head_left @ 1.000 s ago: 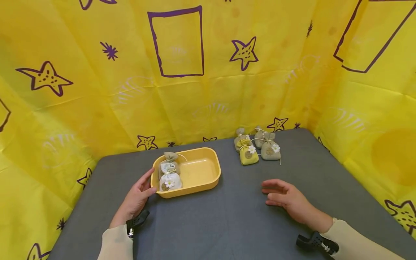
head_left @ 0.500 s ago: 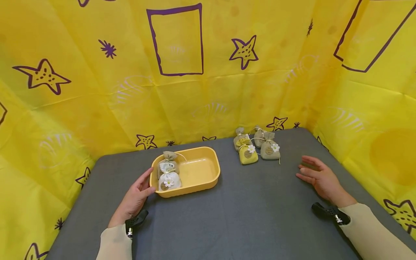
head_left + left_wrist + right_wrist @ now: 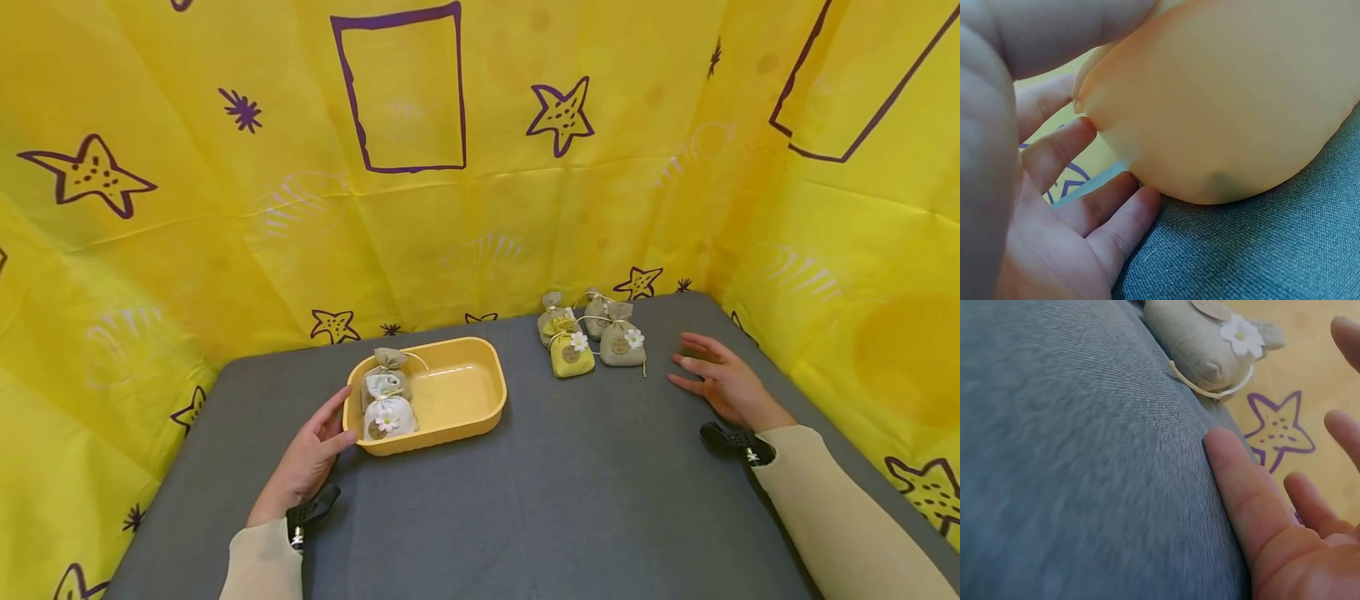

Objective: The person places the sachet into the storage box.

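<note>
My left hand [image 3: 309, 457] holds the left end of a yellow plastic tray [image 3: 450, 435], thumb at the near corner and fingers along the end wall. In the left wrist view several fingertips touch the tray's outer wall [image 3: 1222, 112]. Inside, at the left end, a white sachet [image 3: 390, 418] with a daisy lies in front of a grey-beige one [image 3: 393, 363]. My right hand [image 3: 731, 385], fingers spread and holding nothing, is just above the cloth, right of a beige sachet [image 3: 621, 343] with a daisy. That sachet [image 3: 1191, 340] also shows in the right wrist view, apart from the fingers.
Beside the beige sachet stand a yellow sachet [image 3: 572, 357] and two more beige ones, grouped at the back right with loose cords. A grey cloth [image 3: 540, 500] covers the table. Yellow printed fabric [image 3: 510, 200] walls in the back and sides.
My right hand first moved right and away from me, then slightly back left towards the sachets. The left hand stays on the tray, and the sachets have not moved.
</note>
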`<state>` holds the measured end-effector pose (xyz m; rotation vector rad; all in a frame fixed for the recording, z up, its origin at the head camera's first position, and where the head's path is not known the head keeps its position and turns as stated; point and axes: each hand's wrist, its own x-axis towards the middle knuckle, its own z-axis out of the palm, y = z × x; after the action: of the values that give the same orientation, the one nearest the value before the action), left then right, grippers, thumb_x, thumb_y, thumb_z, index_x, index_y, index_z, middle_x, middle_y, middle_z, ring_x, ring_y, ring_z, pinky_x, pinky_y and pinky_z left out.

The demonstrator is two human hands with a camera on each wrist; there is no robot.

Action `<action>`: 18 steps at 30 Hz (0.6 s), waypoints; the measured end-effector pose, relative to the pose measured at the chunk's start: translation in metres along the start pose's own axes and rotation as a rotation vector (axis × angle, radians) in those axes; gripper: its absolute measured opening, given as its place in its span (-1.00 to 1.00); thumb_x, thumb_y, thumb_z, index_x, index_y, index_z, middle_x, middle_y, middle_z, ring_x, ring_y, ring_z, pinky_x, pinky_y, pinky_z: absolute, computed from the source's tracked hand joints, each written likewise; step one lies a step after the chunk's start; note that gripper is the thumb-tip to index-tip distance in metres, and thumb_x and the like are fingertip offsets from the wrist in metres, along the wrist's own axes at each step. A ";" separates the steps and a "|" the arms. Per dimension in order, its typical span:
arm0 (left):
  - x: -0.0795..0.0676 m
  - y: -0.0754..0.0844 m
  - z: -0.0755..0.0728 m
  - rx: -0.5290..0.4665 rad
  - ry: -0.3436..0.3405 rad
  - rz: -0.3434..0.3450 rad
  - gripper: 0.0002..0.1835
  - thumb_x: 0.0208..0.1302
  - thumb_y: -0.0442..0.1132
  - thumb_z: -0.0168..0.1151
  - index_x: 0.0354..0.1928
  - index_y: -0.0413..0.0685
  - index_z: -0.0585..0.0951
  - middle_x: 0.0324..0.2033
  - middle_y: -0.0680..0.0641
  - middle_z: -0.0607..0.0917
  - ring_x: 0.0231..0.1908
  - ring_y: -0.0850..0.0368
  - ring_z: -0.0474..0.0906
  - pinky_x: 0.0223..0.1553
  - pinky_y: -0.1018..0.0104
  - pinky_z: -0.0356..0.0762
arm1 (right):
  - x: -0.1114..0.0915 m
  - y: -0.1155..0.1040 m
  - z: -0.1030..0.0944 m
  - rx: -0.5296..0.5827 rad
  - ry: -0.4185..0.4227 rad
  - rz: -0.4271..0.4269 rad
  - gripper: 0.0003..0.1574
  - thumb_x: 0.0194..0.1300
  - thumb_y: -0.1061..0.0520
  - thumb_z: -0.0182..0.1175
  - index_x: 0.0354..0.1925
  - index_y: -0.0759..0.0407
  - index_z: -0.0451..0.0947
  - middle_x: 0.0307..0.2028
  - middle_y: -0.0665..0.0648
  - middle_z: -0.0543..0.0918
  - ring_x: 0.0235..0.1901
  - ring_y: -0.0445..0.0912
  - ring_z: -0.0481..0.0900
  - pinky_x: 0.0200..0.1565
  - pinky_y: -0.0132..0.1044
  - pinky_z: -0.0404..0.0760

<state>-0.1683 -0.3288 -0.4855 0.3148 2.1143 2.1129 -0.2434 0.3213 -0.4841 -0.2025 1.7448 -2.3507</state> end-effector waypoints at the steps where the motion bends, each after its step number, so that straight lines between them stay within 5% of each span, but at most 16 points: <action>1: 0.000 0.000 0.000 0.003 0.001 0.000 -0.21 0.44 -0.49 0.09 0.58 -0.16 -0.04 0.56 -0.19 -0.16 0.51 -0.16 -0.28 0.23 0.41 0.27 | 0.003 0.000 0.001 0.000 0.003 0.010 -0.40 0.54 0.30 -0.02 0.44 0.07 0.15 0.49 0.33 -0.37 0.35 0.15 0.05 0.09 -0.07 0.58; 10: 0.000 -0.002 -0.001 0.003 0.015 -0.015 -0.21 0.45 -0.46 0.10 0.58 -0.12 -0.02 0.56 -0.17 -0.15 0.51 -0.14 -0.26 0.20 0.47 0.31 | 0.037 0.003 0.018 -0.075 0.027 0.056 -0.13 0.49 0.27 0.11 0.56 0.21 -0.09 0.53 0.31 -0.28 0.45 0.25 -0.13 0.08 -0.07 0.59; 18: 0.001 -0.002 -0.002 0.012 0.011 -0.013 -0.22 0.45 -0.46 0.10 0.58 -0.11 -0.02 0.56 -0.17 -0.15 0.51 -0.14 -0.25 0.19 0.48 0.32 | 0.053 0.008 0.031 -0.226 0.020 0.056 -0.09 0.42 0.25 0.22 0.55 0.24 -0.01 0.52 0.33 -0.09 0.42 0.23 0.03 0.09 -0.17 0.58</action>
<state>-0.1694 -0.3301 -0.4879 0.2910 2.1300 2.0999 -0.2864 0.2772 -0.4828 -0.1627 1.9974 -2.1224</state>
